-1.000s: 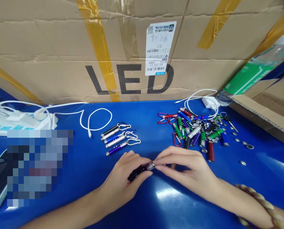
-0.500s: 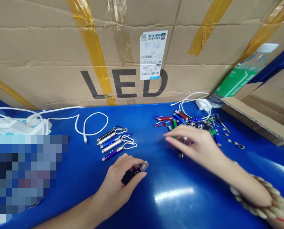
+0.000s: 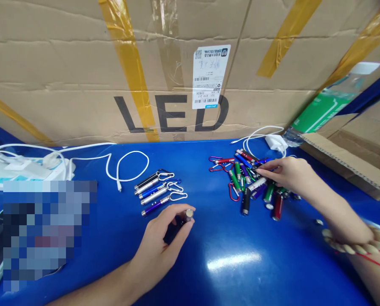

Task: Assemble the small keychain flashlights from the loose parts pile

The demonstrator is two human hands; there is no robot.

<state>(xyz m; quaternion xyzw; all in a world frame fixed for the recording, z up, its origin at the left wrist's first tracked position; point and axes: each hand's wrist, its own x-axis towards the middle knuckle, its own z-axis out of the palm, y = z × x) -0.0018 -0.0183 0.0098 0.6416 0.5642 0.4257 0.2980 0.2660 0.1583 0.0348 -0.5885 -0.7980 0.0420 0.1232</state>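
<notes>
My left hand (image 3: 160, 240) is closed around a small keychain flashlight (image 3: 189, 215), its silver end poking out between thumb and index finger. Most of its dark body is hidden by the fingers. Over the pile on the right, my right hand (image 3: 290, 173) has thumb and fingertips pinched together; whatever lies between them is too small to make out. The pile holds several keychain flashlights in green, red, blue, black and silver, among them a black flashlight (image 3: 246, 202) and a red flashlight (image 3: 277, 207). Left of centre, several flashlights with carabiner clips lie in a row, a purple flashlight (image 3: 155, 206) nearest.
A big cardboard box (image 3: 81, 85) stands along the table's back. At right are a bottle (image 3: 324, 108), an open carton (image 3: 346, 163) and a white charger (image 3: 275, 143). A power strip (image 3: 27, 170), a white cable (image 3: 117, 170) and a blurred-out object (image 3: 49, 233) lie left.
My right hand has moved right and back over the pile, its fingers now pinched, uncovering flashlights at the front. My left hand has turned the flashlight's silver end more toward me.
</notes>
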